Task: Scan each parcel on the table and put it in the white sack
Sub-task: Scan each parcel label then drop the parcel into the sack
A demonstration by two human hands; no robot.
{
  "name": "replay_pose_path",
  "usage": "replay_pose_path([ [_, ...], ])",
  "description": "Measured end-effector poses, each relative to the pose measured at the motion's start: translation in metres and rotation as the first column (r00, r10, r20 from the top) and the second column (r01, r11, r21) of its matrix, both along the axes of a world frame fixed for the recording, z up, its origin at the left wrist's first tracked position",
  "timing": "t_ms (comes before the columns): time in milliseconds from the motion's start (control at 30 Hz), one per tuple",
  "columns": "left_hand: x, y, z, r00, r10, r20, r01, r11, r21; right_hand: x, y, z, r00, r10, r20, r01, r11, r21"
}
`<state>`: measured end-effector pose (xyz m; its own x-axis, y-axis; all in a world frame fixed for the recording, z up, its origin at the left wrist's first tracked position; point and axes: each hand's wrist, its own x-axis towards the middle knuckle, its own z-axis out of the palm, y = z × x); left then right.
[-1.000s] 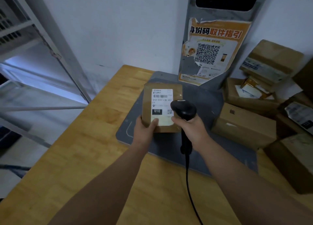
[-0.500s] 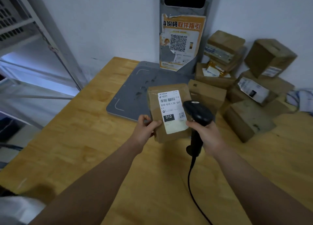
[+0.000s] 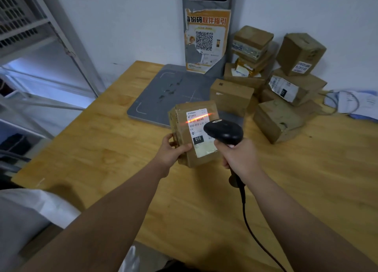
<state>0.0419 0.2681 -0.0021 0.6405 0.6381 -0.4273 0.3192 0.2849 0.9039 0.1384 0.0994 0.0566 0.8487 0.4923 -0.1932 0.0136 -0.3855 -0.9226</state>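
Observation:
My left hand [image 3: 172, 151] grips the lower left edge of a small brown cardboard parcel [image 3: 184, 126], held tilted above the wooden table [image 3: 102, 149] with its white label facing me. My right hand [image 3: 239, 159] grips the handle of a black corded barcode scanner [image 3: 224, 131], whose head sits just right of the label. An orange-red scan line glows across the label's barcode. Part of the white sack [image 3: 30, 214] shows at the lower left, beside the table's near corner.
A heap of several brown parcels [image 3: 272, 81] fills the back right of the table. A grey scanning pad [image 3: 163, 91] lies behind the held parcel, below an upright post with an orange QR poster [image 3: 205, 40]. White papers and a cable [image 3: 356, 104] lie far right. Metal shelving [image 3: 41, 46] stands left.
The parcel has been lifted off the grey pad and brought nearer to me. The scanner's orange line now glows on the barcode. The view has swung down, showing the sack.

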Motion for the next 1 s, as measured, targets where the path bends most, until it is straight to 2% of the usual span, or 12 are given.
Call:
replay_pose_path([
  [633, -0.005, -0.011, -0.005, 0.997, 0.065, -0.04, -0.064, 0.997, 0.03, -0.003, -0.016, 0.001, 0.996, -0.027, -0.08, 0.025, 0.999, -0.02],
  [867, -0.008, -0.012, -0.001, 0.996, 0.064, -0.066, -0.06, 0.996, 0.059, -0.003, -0.016, 0.0, 0.994, -0.005, -0.11, 0.006, 1.0, 0.011],
  [1000, -0.026, -0.017, 0.006, 0.993, 0.09, -0.078, -0.083, 0.993, 0.09, -0.013, -0.014, -0.002, 0.986, 0.071, -0.148, -0.068, 0.997, 0.028],
])
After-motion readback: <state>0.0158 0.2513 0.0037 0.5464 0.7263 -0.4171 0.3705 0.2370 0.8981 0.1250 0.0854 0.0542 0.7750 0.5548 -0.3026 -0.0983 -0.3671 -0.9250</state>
